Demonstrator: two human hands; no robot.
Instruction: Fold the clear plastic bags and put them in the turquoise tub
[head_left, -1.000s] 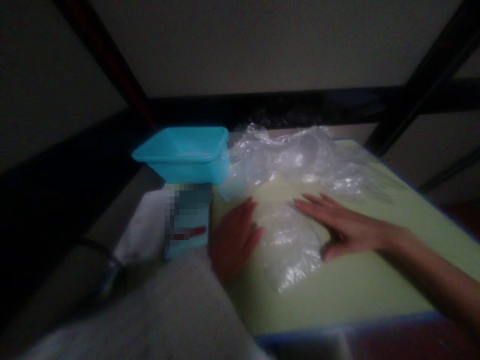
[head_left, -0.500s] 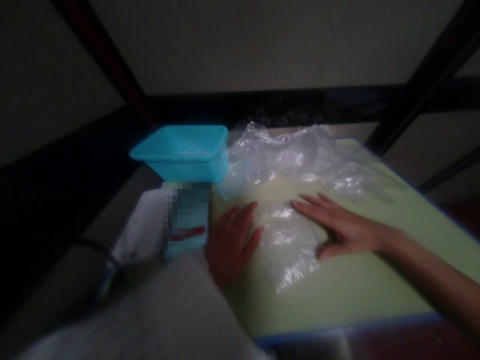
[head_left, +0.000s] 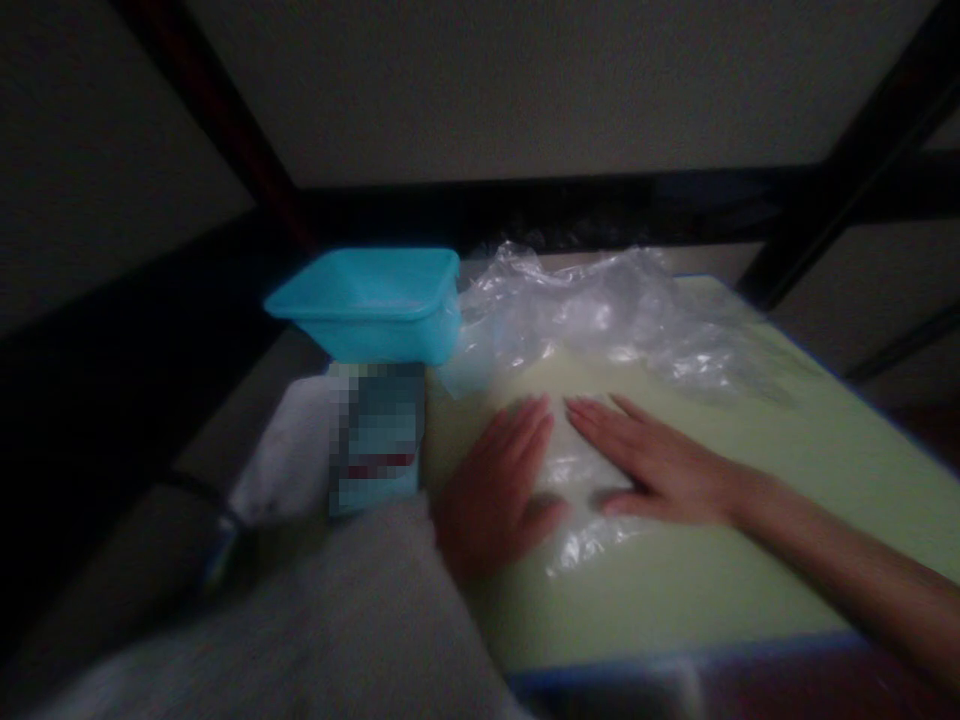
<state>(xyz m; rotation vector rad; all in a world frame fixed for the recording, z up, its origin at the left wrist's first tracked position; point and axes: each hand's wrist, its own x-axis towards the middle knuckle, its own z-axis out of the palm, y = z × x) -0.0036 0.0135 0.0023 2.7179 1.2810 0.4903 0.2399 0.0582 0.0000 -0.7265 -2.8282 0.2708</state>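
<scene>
A clear plastic bag (head_left: 577, 468) lies flat on the yellow-green tabletop, glossy and wrinkled toward its near end. My left hand (head_left: 499, 490) rests across its left side, fingers stretched forward and thumb out to the right. From the right, my right hand (head_left: 652, 460) lies over the bag's other side, palm down with fingers extended. The two sets of fingertips are close together near the bag's far end. Behind them spreads a crumpled heap of clear plastic bags (head_left: 600, 310). Both hands cover parts of the flat bag.
A turquoise plastic basin (head_left: 375, 315) stands at the back left, touching the heap. Left of my left hand lies a pale blue item with a red stripe (head_left: 382, 465), partly pixelated, beside a white cloth-like thing (head_left: 281, 455). The tabletop (head_left: 787, 500) has a blue edge.
My left hand has moved right and onto the flat bag. My right hand has shifted slightly left, so the hands are closer together and cover more of it.
</scene>
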